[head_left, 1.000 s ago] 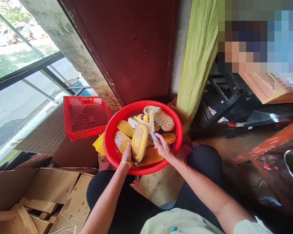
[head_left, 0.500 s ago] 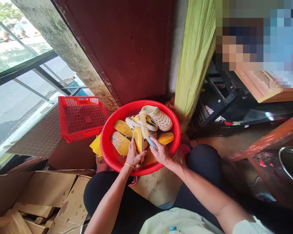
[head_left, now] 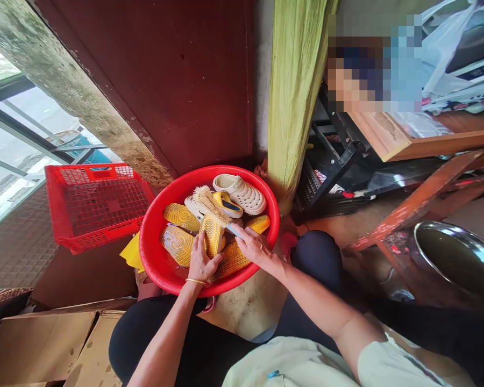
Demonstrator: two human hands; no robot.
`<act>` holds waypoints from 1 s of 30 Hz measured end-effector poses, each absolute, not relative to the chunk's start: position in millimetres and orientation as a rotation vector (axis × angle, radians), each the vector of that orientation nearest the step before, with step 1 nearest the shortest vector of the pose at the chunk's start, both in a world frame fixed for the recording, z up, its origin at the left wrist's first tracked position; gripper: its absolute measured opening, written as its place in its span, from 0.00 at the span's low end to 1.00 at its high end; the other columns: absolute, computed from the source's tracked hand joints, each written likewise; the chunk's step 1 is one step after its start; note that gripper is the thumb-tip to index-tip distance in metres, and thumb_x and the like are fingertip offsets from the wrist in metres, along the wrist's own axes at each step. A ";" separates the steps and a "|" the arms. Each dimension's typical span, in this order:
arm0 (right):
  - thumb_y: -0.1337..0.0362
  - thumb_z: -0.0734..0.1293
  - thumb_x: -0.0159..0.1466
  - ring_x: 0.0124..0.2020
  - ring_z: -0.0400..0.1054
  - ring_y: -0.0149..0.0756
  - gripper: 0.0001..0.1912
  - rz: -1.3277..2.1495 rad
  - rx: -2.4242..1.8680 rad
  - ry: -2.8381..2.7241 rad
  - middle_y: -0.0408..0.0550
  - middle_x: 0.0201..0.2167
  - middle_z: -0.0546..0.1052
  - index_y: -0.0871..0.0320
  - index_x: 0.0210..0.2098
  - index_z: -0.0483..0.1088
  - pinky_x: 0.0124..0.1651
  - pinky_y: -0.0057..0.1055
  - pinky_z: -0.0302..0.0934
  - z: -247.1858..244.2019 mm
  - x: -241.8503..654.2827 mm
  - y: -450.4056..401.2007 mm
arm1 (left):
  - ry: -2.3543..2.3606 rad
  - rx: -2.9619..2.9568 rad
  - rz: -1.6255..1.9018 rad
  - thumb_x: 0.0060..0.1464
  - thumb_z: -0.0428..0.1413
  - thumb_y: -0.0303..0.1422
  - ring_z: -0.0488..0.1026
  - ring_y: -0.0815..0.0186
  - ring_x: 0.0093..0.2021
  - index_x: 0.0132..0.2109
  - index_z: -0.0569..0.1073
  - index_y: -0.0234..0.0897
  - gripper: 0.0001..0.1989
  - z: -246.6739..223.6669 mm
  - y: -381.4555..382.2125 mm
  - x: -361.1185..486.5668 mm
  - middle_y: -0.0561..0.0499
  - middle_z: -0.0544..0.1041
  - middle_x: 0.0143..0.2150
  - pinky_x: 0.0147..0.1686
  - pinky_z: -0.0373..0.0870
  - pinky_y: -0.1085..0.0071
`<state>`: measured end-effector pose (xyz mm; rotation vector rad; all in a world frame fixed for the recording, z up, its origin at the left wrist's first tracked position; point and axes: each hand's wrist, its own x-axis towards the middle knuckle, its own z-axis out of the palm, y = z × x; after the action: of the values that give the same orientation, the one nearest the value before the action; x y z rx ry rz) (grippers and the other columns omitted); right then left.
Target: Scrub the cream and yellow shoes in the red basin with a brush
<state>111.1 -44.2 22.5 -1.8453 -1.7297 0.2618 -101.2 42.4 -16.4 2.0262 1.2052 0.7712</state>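
Left hand (head_left: 199,262) clenched round a yellow-soled sandal (head_left: 212,236), sole showing, holding it steady. Right hand (head_left: 255,247) grasps the blue handle of a scrub brush (head_left: 208,203), bristle head at the sandal's far end. Both hands sit at the near side of the red basin (head_left: 210,173); a cream clog (head_left: 240,193) lies at its far side, a red crate (head_left: 99,204) left of it, a steel bowl (head_left: 454,258) right of it.
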 end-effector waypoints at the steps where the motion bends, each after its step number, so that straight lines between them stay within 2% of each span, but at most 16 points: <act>1: 0.62 0.58 0.73 0.42 0.75 0.41 0.26 0.268 -1.856 -1.736 0.52 0.46 0.80 0.51 0.70 0.65 0.45 0.32 0.70 22.1 111.1 -44.3 | 1.201 2.025 0.770 0.46 0.66 0.44 0.54 0.37 0.73 0.74 0.56 0.37 0.52 -16.5 42.3 -100.9 0.33 0.60 0.71 0.71 0.50 0.39; 5: 0.61 0.59 0.73 0.41 0.75 0.40 0.27 0.298 -1.934 -1.749 0.51 0.47 0.80 0.51 0.71 0.62 0.41 0.31 0.69 24.0 109.1 -45.8 | 1.229 2.053 0.708 0.47 0.66 0.47 0.54 0.38 0.73 0.74 0.54 0.35 0.53 -15.7 41.9 -100.1 0.31 0.60 0.71 0.71 0.51 0.39; 10: 0.61 0.59 0.73 0.43 0.75 0.40 0.28 0.337 -1.971 -1.769 0.52 0.50 0.81 0.52 0.72 0.60 0.43 0.31 0.68 28.7 108.4 -45.6 | 1.280 2.093 0.631 0.49 0.64 0.50 0.53 0.39 0.74 0.74 0.54 0.32 0.53 -15.1 42.2 -100.0 0.30 0.59 0.71 0.70 0.53 0.40; 26: 0.61 0.58 0.73 0.44 0.76 0.42 0.29 0.366 -1.938 -1.779 0.53 0.51 0.81 0.55 0.72 0.60 0.43 0.34 0.70 20.5 109.0 -44.9 | 1.303 2.078 0.614 0.49 0.65 0.49 0.53 0.39 0.74 0.74 0.54 0.31 0.53 -15.0 42.8 -99.3 0.29 0.59 0.71 0.71 0.53 0.42; 30: 0.61 0.58 0.73 0.44 0.77 0.43 0.29 0.369 -1.927 -1.780 0.54 0.51 0.81 0.56 0.72 0.60 0.44 0.34 0.71 19.8 108.7 -44.9 | 1.328 2.090 0.592 0.49 0.64 0.49 0.54 0.39 0.74 0.73 0.54 0.28 0.53 -13.8 42.5 -98.3 0.27 0.58 0.71 0.71 0.53 0.42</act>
<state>108.7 -44.9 19.8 -1.9270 -1.7799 0.3694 -98.3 42.5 -13.8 2.0902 1.3275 0.5917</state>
